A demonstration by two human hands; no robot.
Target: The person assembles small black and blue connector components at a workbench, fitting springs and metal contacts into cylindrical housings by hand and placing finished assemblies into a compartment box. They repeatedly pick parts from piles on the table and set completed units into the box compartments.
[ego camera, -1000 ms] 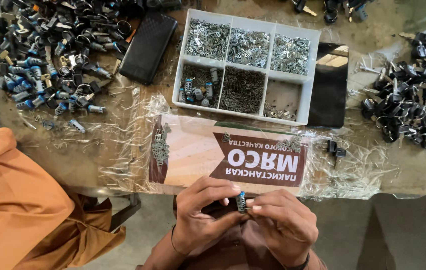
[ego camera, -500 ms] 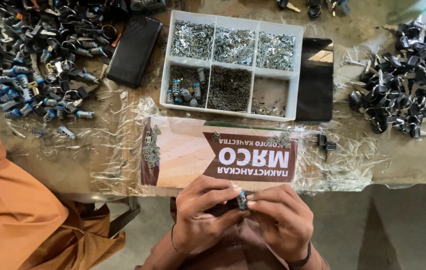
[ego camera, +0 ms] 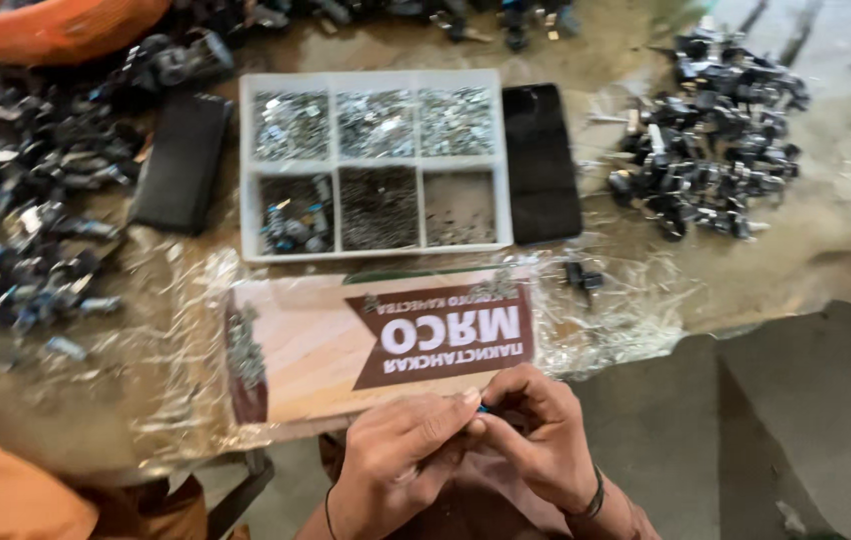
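My left hand and my right hand are pressed together at the table's near edge, fingers pinching one small dark part with a blue tip between them. The part is mostly hidden by my fingers. Just beyond my hands lies a flat printed card in beige and brown, wrapped in clear plastic. Behind it stands a white compartment tray holding small metal and dark parts.
A heap of dark and blue parts covers the left of the table; another dark heap lies at the right. Black flat cases flank the tray. An orange-clothed person sits at the lower left.
The view has shifted, so the tray and card sit further right and lower in frame. My hands stay joined on the small part, which is now more covered by my fingers.
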